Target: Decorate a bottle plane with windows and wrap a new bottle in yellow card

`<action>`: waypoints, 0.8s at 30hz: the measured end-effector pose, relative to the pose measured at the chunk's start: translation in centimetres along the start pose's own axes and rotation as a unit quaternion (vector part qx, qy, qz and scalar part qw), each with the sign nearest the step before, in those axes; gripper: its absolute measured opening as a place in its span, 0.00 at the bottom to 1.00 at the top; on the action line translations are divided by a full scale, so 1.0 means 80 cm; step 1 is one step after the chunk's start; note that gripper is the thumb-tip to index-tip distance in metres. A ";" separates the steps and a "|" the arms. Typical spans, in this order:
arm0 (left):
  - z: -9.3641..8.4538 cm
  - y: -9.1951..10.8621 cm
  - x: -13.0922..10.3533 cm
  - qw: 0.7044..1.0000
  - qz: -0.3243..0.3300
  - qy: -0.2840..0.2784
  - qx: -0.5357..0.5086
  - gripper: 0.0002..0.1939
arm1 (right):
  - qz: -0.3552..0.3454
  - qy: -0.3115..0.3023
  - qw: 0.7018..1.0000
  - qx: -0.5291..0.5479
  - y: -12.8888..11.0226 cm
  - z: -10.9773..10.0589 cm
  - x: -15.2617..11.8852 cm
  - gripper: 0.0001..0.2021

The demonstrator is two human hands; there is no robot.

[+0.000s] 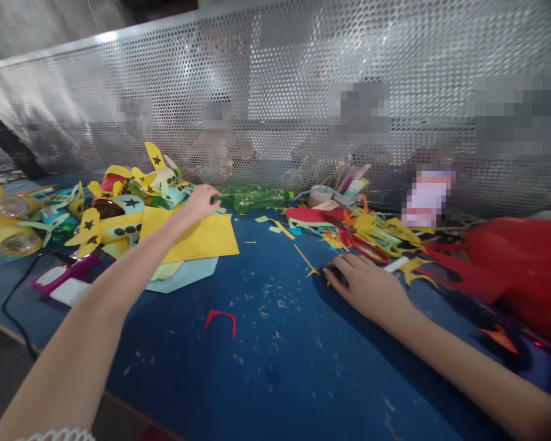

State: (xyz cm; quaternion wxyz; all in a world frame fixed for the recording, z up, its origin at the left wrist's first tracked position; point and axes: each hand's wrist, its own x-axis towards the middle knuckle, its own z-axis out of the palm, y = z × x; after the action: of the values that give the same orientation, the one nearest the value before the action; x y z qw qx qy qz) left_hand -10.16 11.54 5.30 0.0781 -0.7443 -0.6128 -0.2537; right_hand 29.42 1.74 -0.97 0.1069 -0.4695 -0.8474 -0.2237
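Two hands: left hand (202, 201) at blurry green bottle (257, 198), grip unclear.

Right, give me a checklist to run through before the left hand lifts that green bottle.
1. Left hand at the green bottle: ok, fingertips reach its near end.
2. Firm hold on the bottle: cannot tell, the fingers hide the contact.
3. Bottle free of clutter: ok, it lies alone by the mesh wall; paper scraps lie in front of it.
4. Yellow paper sheet clear of the arm: not ok, the wrist passes over it.
5. Right hand out of the way: ok, flat on the blue table.
6. Scissors away from the fingers: not ok, just beyond the right fingertips.
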 end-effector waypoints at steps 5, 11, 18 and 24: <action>0.065 0.057 0.024 0.998 0.026 -0.050 -0.026 0.36 | -0.003 -0.002 1.000 0.005 0.001 -0.002 -0.001 0.18; 0.081 0.059 0.043 0.996 -0.013 -0.076 -0.049 0.41 | -0.004 -0.004 1.000 0.013 0.000 -0.006 -0.001 0.17; 0.058 0.042 0.033 0.988 0.015 -0.137 -0.072 0.32 | 0.018 -0.029 0.999 0.012 -0.002 -0.010 0.000 0.17; 0.044 0.029 0.025 0.994 -0.038 -0.103 -0.007 0.34 | 0.020 -0.035 0.999 0.010 -0.001 -0.008 0.000 0.17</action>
State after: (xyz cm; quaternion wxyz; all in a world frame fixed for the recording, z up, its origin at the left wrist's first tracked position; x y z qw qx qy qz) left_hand -6.72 14.24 3.67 -0.0002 -0.7434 -0.6435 -0.1827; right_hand 29.32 1.37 -0.44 0.0863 -0.4928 -0.8434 -0.1961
